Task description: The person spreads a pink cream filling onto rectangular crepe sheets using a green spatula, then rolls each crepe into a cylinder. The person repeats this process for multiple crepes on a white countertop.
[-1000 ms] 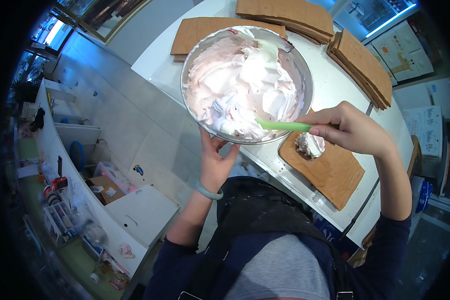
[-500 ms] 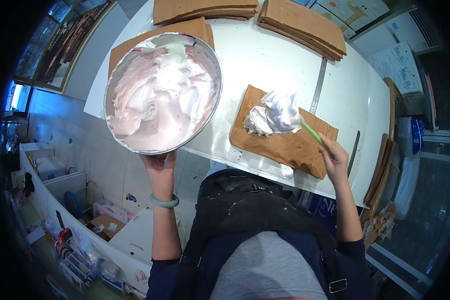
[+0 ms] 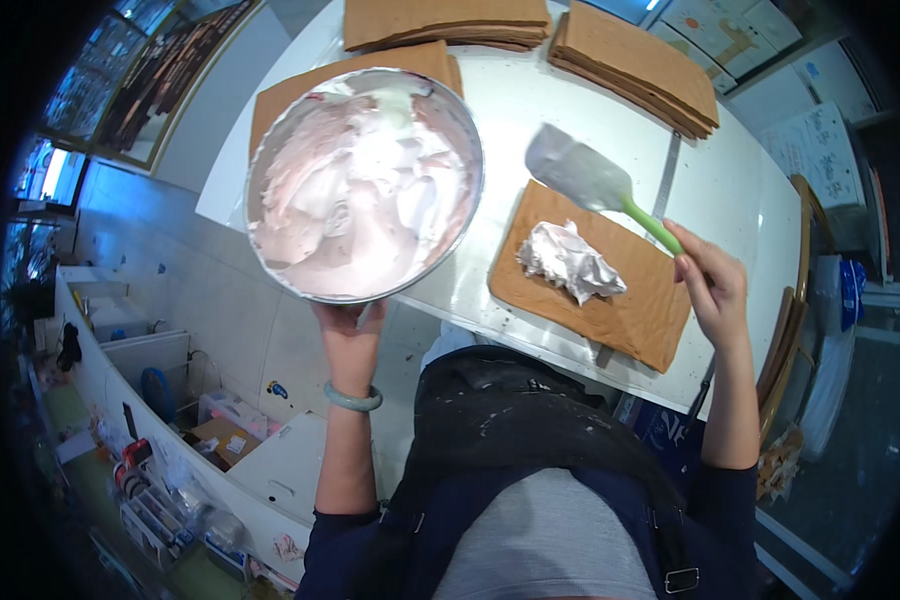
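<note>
My left hand (image 3: 350,318) is closed beneath a large round metal bowl (image 3: 478,190), holding it up over the table's left edge; its fingers are mostly hidden. Pale pink and white whipped cream (image 3: 370,190) fills much of the bowl. In my right hand (image 3: 712,285) is the green handle of a spatula (image 3: 615,195), its broad blade smeared with a thin film of cream. The blade hovers above the far edge of a flat brown cake sheet (image 3: 610,325). A mound of cream (image 3: 570,262) lies on the sheet's left-middle part, apart from the spatula.
Two stacks of brown cake sheets, one far left (image 3: 440,28) and one far right (image 3: 635,70), sit on the white table (image 3: 510,100). Another brown sheet (image 3: 270,108) is partly behind the bowl. A metal ruler (image 3: 667,175) lies beyond the cake. A wooden chair (image 3: 806,220) stands at right.
The cream on the spatula has come off onto the cake sheet. The spatula has lifted away toward the far side, its blade now nearly bare. The bowl stays in my left hand.
</note>
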{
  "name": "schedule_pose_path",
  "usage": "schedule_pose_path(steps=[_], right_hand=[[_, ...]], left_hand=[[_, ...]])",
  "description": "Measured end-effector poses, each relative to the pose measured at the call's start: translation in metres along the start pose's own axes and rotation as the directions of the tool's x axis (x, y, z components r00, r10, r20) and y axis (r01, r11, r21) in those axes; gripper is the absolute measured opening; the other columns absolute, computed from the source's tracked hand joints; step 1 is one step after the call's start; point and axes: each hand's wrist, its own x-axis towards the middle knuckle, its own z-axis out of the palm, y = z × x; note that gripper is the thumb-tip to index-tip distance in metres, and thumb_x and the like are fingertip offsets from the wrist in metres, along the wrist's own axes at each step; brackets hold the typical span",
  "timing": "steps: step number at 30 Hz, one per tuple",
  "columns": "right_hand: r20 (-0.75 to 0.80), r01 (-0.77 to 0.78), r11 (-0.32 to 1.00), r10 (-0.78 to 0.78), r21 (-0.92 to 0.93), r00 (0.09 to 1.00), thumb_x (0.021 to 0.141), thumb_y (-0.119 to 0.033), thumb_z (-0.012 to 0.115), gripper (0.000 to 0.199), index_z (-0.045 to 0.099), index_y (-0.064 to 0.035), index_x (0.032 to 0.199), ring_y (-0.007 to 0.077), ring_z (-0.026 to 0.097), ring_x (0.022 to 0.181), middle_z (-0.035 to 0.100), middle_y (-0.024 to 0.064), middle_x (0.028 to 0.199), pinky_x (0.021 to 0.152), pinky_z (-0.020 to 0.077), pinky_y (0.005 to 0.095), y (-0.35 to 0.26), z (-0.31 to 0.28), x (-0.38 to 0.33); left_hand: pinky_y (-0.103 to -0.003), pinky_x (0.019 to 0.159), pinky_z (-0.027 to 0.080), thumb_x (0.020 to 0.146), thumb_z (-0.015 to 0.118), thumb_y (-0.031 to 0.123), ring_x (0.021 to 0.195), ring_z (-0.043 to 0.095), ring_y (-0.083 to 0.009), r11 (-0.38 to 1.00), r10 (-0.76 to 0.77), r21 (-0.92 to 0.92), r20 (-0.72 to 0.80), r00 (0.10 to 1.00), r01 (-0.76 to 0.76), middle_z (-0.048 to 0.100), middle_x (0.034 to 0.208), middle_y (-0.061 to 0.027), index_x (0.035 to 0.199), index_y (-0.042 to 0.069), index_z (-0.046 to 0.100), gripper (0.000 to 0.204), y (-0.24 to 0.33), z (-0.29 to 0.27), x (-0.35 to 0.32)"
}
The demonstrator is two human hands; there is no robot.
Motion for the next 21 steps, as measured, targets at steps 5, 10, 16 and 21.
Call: schedule_pose_path(steps=[5,10,16,21], right_hand=[[0.283,0.414,0.61,-0.304,-0.676,0.91,0.093,-0.011,0.07,0.021,0.077,-0.0098,0.113,0.02,0.07,0.067,0.071,0.007,0.076,0.061,0.0541,0.0313,-0.12,0.047,0.14],[0.541,0.55,0.359,-0.136,-0.754,0.83,0.085,-0.007,0.071,0.008,0.076,-0.0087,0.092,0.0217,0.073,0.071,0.07,0.0089,0.073,0.065,0.0578,0.0313,-0.178,0.059,0.169],[0.715,0.664,0.644,-0.25,-0.38,0.653,0.095,-0.017,0.07,0.018,0.081,-0.0093,0.107,0.0226,0.065,0.059,0.069,0.0093,0.066,0.06,0.0497,0.0351,-0.161,0.04,0.172],[0.852,0.248,0.967,-0.089,-0.049,0.516,0.1,-0.02,0.067,0.024,0.078,-0.0084,0.118,0.0136,0.06,0.057,0.069,0.0051,0.069,0.057,0.0488,0.0291,-0.14,0.052,0.183]], left_hand=[[-0.038,0.105,0.052,0.084,0.074,-0.011,0.126,0.061,-0.0255,0.999,0.036,-0.014,-0.016,0.999,-0.036,0.049,0.146,-0.0162,0.157,0.004,0.021,0.091,0.004,0.006,-0.002],[-0.039,0.108,0.05,0.082,0.077,-0.009,0.13,0.059,-0.0267,0.998,-0.037,-0.048,0.007,0.999,0.037,0.049,0.147,-0.0176,0.157,0.002,0.02,0.094,0.014,0.009,-0.002],[-0.04,0.109,0.048,0.08,0.083,-0.002,0.133,0.055,-0.0265,0.999,-0.045,-0.016,-0.002,0.999,0.045,0.046,0.149,-0.0179,0.156,0.001,0.021,0.099,0.013,0.017,0.0],[-0.04,0.108,0.049,0.078,0.087,0.001,0.133,0.054,-0.026,1.0,-0.017,-0.022,-0.02,1.0,0.017,0.045,0.149,-0.0174,0.156,0.002,0.021,0.102,0.012,0.02,0.003]])
